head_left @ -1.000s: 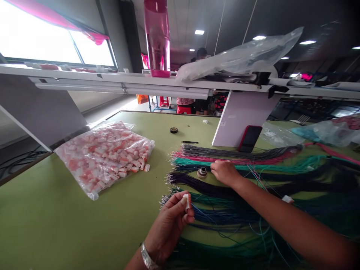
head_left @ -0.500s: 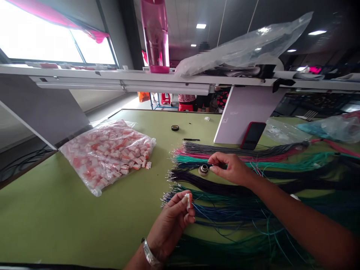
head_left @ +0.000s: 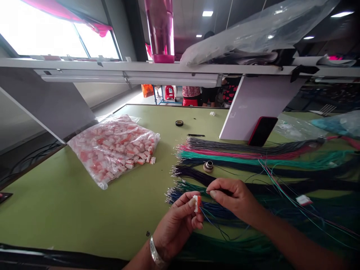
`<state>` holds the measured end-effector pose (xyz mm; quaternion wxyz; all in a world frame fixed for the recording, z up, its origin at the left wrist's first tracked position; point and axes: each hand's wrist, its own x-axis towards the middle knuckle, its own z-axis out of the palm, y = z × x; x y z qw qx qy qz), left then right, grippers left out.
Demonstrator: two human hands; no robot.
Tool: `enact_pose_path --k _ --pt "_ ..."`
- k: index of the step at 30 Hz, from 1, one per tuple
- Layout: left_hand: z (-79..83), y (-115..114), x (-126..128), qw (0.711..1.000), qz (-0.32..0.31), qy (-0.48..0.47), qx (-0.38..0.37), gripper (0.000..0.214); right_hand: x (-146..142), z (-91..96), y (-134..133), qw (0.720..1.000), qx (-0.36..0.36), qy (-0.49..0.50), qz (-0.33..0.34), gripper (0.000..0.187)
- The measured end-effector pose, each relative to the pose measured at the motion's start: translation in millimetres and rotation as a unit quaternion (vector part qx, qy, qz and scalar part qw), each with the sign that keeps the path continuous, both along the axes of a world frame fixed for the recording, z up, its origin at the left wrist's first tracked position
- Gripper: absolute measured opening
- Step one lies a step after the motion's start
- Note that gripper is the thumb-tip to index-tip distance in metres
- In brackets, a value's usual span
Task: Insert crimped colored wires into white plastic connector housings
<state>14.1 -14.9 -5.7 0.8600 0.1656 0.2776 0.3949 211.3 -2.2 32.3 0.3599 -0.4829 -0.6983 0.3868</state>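
Observation:
My left hand (head_left: 177, 219) is closed on a small white and orange connector housing (head_left: 197, 204), pinched between thumb and fingers. Thin blue wires (head_left: 209, 222) trail from the housing toward the lower right. Just right of it, my right hand (head_left: 234, 195) pinches a thin dark wire whose end points at the housing; a small gap separates the two. Beneath and behind both hands lie bundles of cut wires: black (head_left: 194, 175), dark green (head_left: 184, 185), teal (head_left: 208, 155), pink (head_left: 213, 152) and grey (head_left: 219, 144), their metal-tipped ends facing left.
A clear bag of connector housings (head_left: 115, 146) lies on the green tabletop (head_left: 56, 210). Near the wires are a metal-topped round piece (head_left: 208, 166), black tape roll (head_left: 179, 123), black pen (head_left: 196, 135), leaning phone (head_left: 262, 131) and wired white connector (head_left: 304, 200). A shelf (head_left: 112, 66) spans above.
My right hand has come from the upper wire bundles down and toward me, beside the connector, with a thin wire in its fingers. My left hand keeps holding the connector. The view has shifted slightly.

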Motion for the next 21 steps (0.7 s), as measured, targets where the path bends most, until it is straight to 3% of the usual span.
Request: enact_pose_path --k 10,21 --pt "-1.8 0.1 0.9 1.000 -0.002 0.000 -0.008 0.017 -6.1 -12.1 -15.2 0.999 -0.052 0.008 -0.008 0.019" --pt "-2.7 -0.4 1.2 1.000 -0.005 -0.006 -0.014 0.016 -9.3 -11.5 -19.6 0.999 -0.011 -0.016 -0.032 0.014"
